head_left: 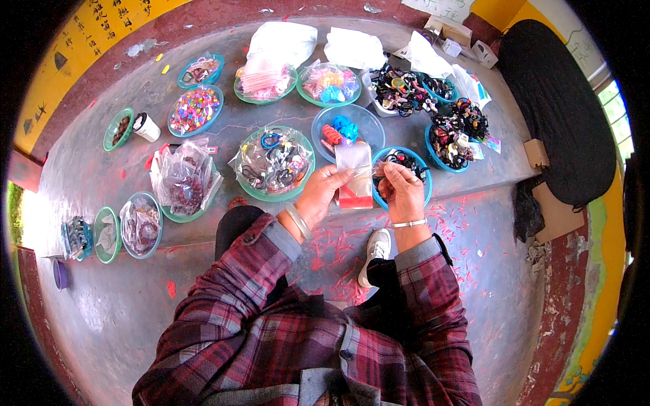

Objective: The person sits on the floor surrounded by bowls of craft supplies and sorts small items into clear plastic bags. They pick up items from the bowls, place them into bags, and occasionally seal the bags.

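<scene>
My left hand [318, 197] pinches a small clear plastic bag [353, 159] by its left side. Red and pale brown show in the bag's lower part. Just right of it, the fingers of my right hand [406, 195] are closed together near the bag's edge. What they grip, perhaps a thin clear piece, is too small to make out. Below my right hand sits a blue basin [428, 193] of dark items, partly covered by the hand. Beyond the bag, a clear blue basin [369, 122] holds red and bright blue bundles [346, 127].
Left of my hands stands a green basin [254, 191] of bagged hair ties. Farther left are a basin of colourful small pieces [195, 110] and a white cup [146, 126]. Black hair ties [399, 88] are heaped at the back right. Red scraps [453, 233] litter the floor.
</scene>
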The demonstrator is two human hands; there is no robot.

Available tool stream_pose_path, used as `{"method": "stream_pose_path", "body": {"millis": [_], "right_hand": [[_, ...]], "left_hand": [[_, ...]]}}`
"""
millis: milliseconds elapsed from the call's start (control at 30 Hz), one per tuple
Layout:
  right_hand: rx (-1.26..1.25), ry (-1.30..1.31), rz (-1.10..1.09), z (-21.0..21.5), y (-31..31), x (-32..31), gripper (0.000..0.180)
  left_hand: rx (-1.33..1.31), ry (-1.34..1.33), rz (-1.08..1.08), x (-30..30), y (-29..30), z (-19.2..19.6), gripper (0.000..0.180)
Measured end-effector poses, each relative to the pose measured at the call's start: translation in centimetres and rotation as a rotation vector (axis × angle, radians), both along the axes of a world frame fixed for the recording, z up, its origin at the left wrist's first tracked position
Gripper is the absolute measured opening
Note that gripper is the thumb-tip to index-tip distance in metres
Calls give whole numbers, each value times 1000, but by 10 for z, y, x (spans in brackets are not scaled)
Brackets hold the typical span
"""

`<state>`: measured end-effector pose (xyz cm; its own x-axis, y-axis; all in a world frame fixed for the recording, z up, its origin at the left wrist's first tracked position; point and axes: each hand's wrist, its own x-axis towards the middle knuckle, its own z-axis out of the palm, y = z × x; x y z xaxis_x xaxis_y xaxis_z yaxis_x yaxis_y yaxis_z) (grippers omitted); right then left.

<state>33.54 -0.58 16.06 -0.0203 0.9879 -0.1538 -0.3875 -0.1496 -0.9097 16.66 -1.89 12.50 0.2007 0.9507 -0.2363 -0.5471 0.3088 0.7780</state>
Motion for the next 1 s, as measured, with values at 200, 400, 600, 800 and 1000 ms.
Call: {"method": "stream_pose_path", "body": {"millis": [200, 400, 600, 800, 1000], "right_hand": [[-8, 2, 34, 1, 0, 4, 13], [-70, 121, 15, -5, 2, 5, 12], [-11, 332, -64, -15, 9, 10, 13], [102, 410, -159, -4, 16, 30, 14], [107, 422, -60, -4, 14, 35, 16]], "left_hand": [[-61, -70, -158, -6, -3, 21, 19], [-124, -76, -192, -11, -2, 16, 22], [-165, -101, -155, -10, -3, 8, 24], [-171, 22, -58, -7, 4, -21, 19], [-293, 167, 103, 11, 18, -102, 22]]}}
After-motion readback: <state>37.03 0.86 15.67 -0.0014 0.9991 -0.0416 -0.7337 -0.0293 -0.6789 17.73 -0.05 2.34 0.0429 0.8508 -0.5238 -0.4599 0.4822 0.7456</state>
